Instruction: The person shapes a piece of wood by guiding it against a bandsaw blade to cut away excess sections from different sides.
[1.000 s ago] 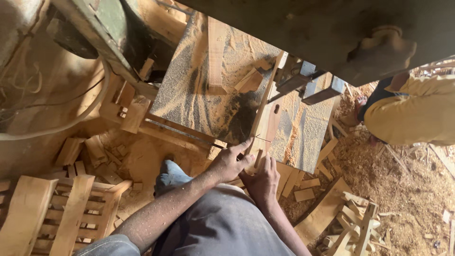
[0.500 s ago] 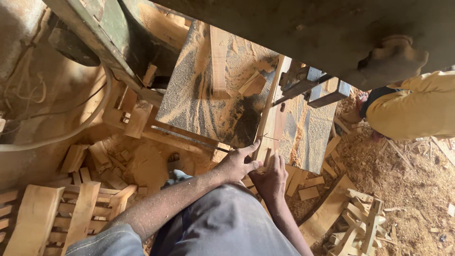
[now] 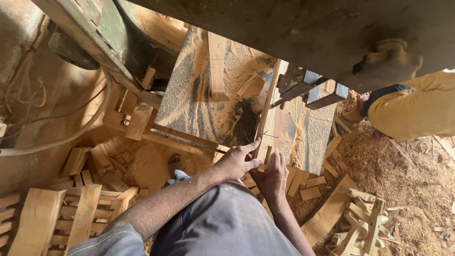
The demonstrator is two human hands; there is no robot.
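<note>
A long narrow wooden plank (image 3: 268, 106) lies on the sawdust-covered saw table (image 3: 189, 102) and runs away from me toward the metal blade guide (image 3: 307, 87). My left hand (image 3: 237, 162) grips the plank's near end from the left, index finger stretched along it. My right hand (image 3: 272, 176) sits just beside it, fingers pressed on the same end from below and to the right. Both hands are at the table's near edge.
Two loose wood pieces (image 3: 217, 61) (image 3: 250, 85) rest on the table. Another person's yellow sleeve (image 3: 412, 109) is at the right. Stacked curved wooden parts (image 3: 57, 215) stand at lower left, with offcuts (image 3: 360, 223) and shavings on the floor at right. A pale cable (image 3: 76, 135) hangs at the left.
Both hands have stayed on the plank's near end. My left index finger has stretched out along the wood, and the view has shifted slightly.
</note>
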